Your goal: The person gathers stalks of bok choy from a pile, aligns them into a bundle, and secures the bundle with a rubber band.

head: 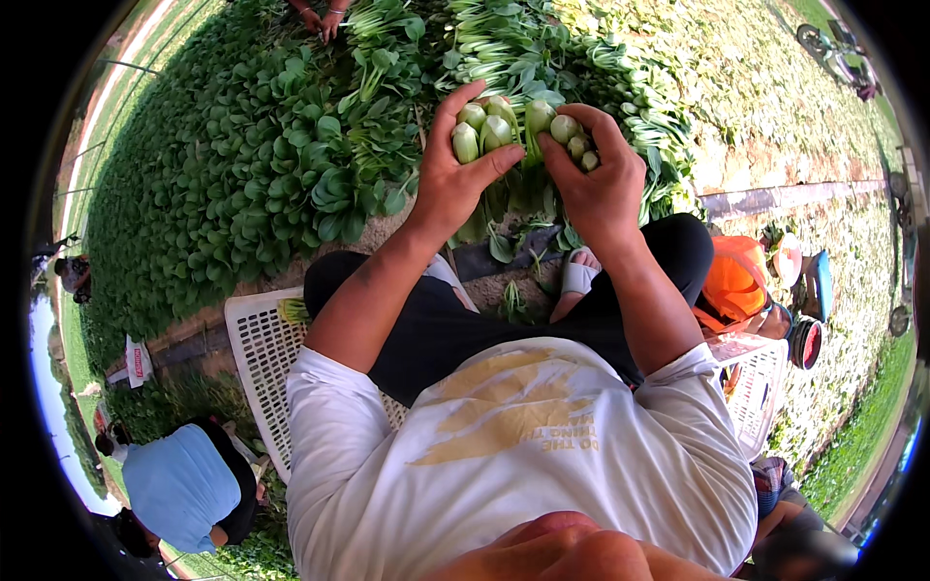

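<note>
My left hand (458, 163) is curled round several stems of leafy greens, their pale cut butts (497, 132) pointing up at me. Beside it, my right hand (599, 171) grips another cluster of cut greens (564, 128), with its thumb and forefinger nearly meeting the other bunch. Leaves hang below both hands, partly hidden by them. Just beyond lies a row of harvested greens (483, 51) with white stems, laid on the ground. A second laid row (639, 109) runs to the right.
Dense standing greens (240, 174) fill the left. White plastic crates flank me, one at left (265, 363), one at right (759, 392). An orange bag (734, 276) lies by the right crate. Another person's hands (323, 22) work ahead; a person in blue (182, 486) bends behind left.
</note>
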`<act>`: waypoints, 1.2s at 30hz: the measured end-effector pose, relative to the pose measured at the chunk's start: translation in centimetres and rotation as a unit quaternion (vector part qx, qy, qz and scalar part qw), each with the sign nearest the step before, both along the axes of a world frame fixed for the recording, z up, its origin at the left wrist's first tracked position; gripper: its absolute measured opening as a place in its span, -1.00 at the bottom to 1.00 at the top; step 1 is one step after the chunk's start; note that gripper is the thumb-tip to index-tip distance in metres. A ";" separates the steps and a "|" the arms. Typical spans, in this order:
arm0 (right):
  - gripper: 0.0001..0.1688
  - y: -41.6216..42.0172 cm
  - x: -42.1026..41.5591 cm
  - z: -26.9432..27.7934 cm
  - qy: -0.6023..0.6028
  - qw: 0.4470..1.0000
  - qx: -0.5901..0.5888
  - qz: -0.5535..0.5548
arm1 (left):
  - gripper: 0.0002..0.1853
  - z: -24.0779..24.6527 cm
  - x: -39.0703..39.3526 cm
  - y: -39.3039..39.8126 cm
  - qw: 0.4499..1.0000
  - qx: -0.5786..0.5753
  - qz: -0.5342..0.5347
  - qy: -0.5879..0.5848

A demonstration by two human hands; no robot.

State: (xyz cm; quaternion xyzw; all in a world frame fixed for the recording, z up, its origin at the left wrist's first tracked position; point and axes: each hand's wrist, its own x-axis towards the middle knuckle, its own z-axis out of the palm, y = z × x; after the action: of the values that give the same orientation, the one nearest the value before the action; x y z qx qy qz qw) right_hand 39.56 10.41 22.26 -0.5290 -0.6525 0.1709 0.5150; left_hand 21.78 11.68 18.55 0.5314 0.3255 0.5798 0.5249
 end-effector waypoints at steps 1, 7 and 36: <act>-0.65 0.1 -0.1 0.0 -0.004 1.000 -0.005 0.017 | -0.14 0.1 -0.1 0.0 1.000 -0.002 0.009 -0.004; -0.64 0.3 -1.0 0.0 0.025 0.998 -0.039 0.049 | -0.16 0.3 -0.6 -0.1 0.998 0.029 -0.006 0.048; -0.55 1.3 -3.1 0.4 0.050 0.992 -0.086 0.074 | -0.22 -0.4 -0.5 1.1 0.980 0.097 0.138 0.106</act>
State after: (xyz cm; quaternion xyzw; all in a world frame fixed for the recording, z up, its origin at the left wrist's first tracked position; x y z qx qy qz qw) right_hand 36.44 11.73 22.61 -0.5123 -0.6464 0.2899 0.4854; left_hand 21.29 12.81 18.15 0.5882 0.3917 0.6155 0.3488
